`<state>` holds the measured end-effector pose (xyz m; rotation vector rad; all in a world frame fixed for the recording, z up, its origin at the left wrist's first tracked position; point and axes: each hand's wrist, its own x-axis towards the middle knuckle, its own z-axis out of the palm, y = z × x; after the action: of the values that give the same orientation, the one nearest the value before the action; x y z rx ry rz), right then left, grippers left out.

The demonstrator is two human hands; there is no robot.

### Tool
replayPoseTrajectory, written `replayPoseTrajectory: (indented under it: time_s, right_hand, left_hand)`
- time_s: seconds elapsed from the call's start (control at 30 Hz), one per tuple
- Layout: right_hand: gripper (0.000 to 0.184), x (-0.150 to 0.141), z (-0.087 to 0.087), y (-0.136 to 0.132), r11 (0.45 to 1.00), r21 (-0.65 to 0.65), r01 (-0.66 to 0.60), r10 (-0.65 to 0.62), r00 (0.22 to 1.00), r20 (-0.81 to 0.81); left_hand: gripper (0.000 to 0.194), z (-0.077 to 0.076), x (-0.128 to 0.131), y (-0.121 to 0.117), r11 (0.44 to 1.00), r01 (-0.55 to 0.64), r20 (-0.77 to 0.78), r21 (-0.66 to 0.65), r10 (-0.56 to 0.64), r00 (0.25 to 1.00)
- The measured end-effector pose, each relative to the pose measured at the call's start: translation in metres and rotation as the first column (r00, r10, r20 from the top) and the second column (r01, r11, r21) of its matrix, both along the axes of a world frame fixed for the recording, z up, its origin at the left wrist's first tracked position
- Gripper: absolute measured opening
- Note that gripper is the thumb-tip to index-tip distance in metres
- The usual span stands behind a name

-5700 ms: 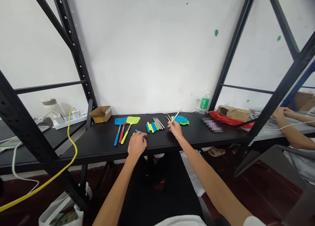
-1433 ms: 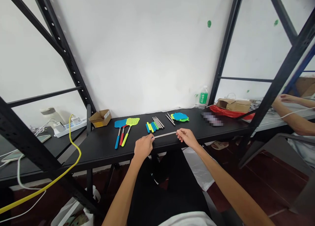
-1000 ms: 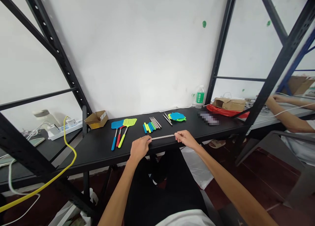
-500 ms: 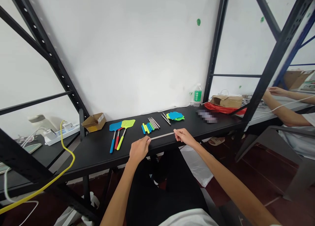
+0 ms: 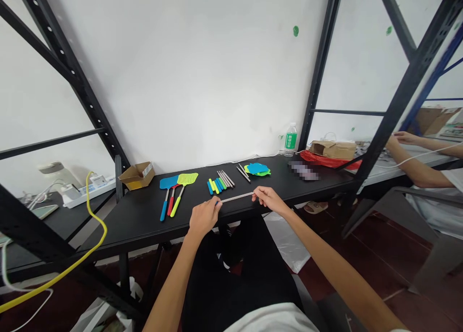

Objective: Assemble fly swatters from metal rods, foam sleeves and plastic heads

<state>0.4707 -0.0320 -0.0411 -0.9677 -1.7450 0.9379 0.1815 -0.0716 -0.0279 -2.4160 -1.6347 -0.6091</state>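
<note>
A thin metal rod (image 5: 237, 197) stretches between my two hands above the desk's front edge. My left hand (image 5: 204, 217) is closed round its left end, and a bit of blue shows at the fingertips; the rest inside that hand is hidden. With closed fingers my right hand (image 5: 268, 199) pinches the rod's other end. Just beyond lie several blue, yellow and green handle grips (image 5: 216, 186) in a row, beside several loose metal rods (image 5: 226, 178). Farther right, two more rods (image 5: 243, 173) lie next to a stack of blue and green swatter heads (image 5: 258, 169).
Three fly swatters (image 5: 174, 199) lie at left on the black desk (image 5: 133, 221), near an open cardboard box (image 5: 136, 176). A water bottle (image 5: 290, 140) stands at the back right, by a box on red plastic (image 5: 333, 149). Another person's arm (image 5: 412, 160) shows at far right.
A bit of blue now shows at my left fingertips. My right hand has shifted slightly left and up with the rod's end. The view has tilted a little.
</note>
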Motion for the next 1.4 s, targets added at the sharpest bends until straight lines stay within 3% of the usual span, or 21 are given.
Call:
replayPoseTrajectory:
  time_s: [0.57, 1.4]
  right_hand:
    - [0.03, 0.0019, -0.0044, 0.0023, 0.999, -0.052, 0.001, -0.003, 0.999, -0.05]
    - [0.06, -0.0035, -0.0008, -0.0025, 0.999, -0.034, 0.027, -0.028, 1.0, -0.01]
  left_hand:
    - [0.034, 0.0018, 0.0013, -0.0017, 1.0, -0.003, -0.011, -0.011, 0.003, 1.0]
    - [0.046, 0.0007, 0.0018, 0.0005, 1.0, -0.003, -0.045, 0.02, 0.004, 0.999]
